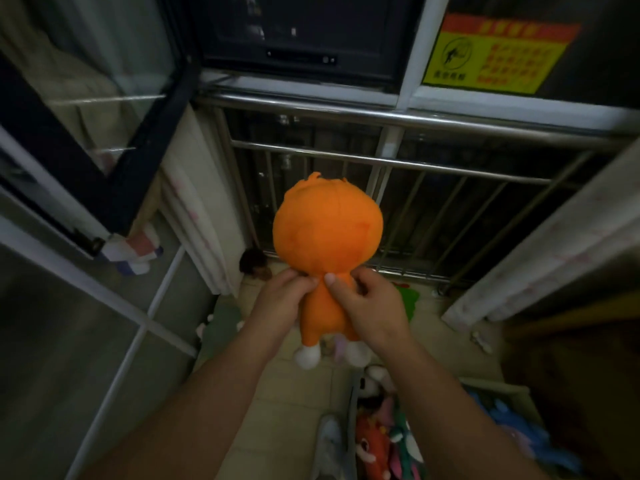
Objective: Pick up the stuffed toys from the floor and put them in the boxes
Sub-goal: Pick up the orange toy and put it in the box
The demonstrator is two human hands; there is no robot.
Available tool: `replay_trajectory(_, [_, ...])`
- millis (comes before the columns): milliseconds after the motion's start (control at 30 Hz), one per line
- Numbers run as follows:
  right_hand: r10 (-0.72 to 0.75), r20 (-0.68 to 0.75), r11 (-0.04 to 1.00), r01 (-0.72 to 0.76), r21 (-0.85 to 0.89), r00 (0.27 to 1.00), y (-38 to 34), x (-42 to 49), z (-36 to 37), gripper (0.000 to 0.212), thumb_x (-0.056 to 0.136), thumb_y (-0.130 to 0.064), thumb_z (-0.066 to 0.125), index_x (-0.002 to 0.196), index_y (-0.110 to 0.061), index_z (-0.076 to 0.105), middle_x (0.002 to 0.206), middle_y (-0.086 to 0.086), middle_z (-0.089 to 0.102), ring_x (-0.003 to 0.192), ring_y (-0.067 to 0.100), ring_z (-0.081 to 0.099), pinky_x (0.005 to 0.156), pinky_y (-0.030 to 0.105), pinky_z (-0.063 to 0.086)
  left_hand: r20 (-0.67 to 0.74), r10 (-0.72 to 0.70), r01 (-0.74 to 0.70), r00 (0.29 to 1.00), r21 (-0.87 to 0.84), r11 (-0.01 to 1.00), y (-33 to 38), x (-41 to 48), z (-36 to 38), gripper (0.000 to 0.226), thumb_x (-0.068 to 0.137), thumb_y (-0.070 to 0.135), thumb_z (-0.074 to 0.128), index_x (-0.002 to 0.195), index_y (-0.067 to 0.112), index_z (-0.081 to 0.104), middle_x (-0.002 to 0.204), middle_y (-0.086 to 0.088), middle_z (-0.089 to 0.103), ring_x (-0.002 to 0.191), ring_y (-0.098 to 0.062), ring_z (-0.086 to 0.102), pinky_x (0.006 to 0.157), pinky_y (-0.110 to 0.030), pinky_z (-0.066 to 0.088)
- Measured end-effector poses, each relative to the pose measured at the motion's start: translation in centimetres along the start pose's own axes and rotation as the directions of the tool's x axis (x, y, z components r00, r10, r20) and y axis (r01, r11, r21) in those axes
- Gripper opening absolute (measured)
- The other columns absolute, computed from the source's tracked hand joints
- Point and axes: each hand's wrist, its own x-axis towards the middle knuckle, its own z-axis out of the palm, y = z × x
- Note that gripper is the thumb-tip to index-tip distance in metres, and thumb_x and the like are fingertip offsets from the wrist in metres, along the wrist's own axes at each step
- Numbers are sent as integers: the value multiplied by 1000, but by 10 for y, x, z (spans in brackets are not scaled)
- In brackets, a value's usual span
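At left, a glass door (86, 116) hangs over the tiled floor (277, 393). My left hand (287, 292) pinches the orange stuffed toy (327, 230) at the neck, and my right hand (367, 303) grips it from the other side. The toy hangs upright, back to me, clear of the floor before the far railing (381, 161). I judge both hands steady it for the box (352, 410) near right, which already holds toys.

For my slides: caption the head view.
Left hand and right hand hold an orange stuffed toy upright near a toy-filled box.
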Motion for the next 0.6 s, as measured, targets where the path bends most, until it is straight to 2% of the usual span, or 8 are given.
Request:
replay_trajectory(33, [8,-12,1000,-8,-5,1000,-5,-15,-4,36,72,-64,63,76,-29,62,68,-16,62,65,-3,58,53,12,40,17,4,-4,1000,4,1000,1,-13,0,28,72,36,60,94,22,70,93,2,72,88,-14,67,78,-38,51])
replay_trajectory(100, [34,-37,999,-34,-9,999,-12,-44,-14,40,72,-66,61,80,-27,64,72,-10,64,69,3,61,61,28,49,53,15,-15,998,4,1000,3,-36,4,15,76,32,62,86,26,71,84,8,73,78,-7,68,70,-32,51])
replay_trajectory(200, [56,-84,998,-59,-33,995,-18,-79,-32,37,77,-61,64,81,-25,64,74,-6,65,71,10,63,66,38,51,78,11,-14,997,40,999,5,-62,17,11,79,25,64,72,29,71,76,5,72,76,-12,68,71,-36,51])
replay_trajectory(300, [74,-143,997,-78,-23,987,-17,-106,-54,34,78,-59,65,86,-26,65,79,-7,66,74,7,63,66,33,52,128,19,-25,992,48,999,8,-79,38,14,79,20,65,66,24,69,70,6,70,73,-11,66,65,-31,47])
replay_trajectory(367, [79,-193,996,-85,-22,978,-12,-124,-71,31,78,-57,66,84,-26,65,78,-8,65,71,2,61,59,19,49,193,38,-54,981,81,995,5,-89,55,15,81,18,65,68,24,71,70,8,70,72,-8,67,63,-28,45])
replay_trajectory(433, [103,-234,994,-108,-12,967,-4,-142,-91,29,78,-57,66,82,-28,63,77,-9,65,70,-3,60,51,9,43,265,44,-77,963,118,990,2,-100,76,10,80,23,66,73,25,73,75,6,72,77,-13,68,68,-31,47])
replay_trajectory(533, [129,-309,989,-147,-35,942,13,-169,-127,37,76,-63,63,81,-27,62,75,-6,63,69,-4,59,49,11,43,355,58,-131,933,187,974,-1,-116,117,11,68,38,65,74,35,74,78,7,73,79,-12,68,71,-34,50])
replay_trajectory(600, [143,-368,983,-176,-57,919,26,-186,-154,43,73,-68,59,75,-25,62,71,-3,62,66,3,59,53,18,44,412,62,-159,909,208,965,-7,-124,150,16,66,42,65,76,32,74,83,3,73,83,-17,69,77,-43,53])
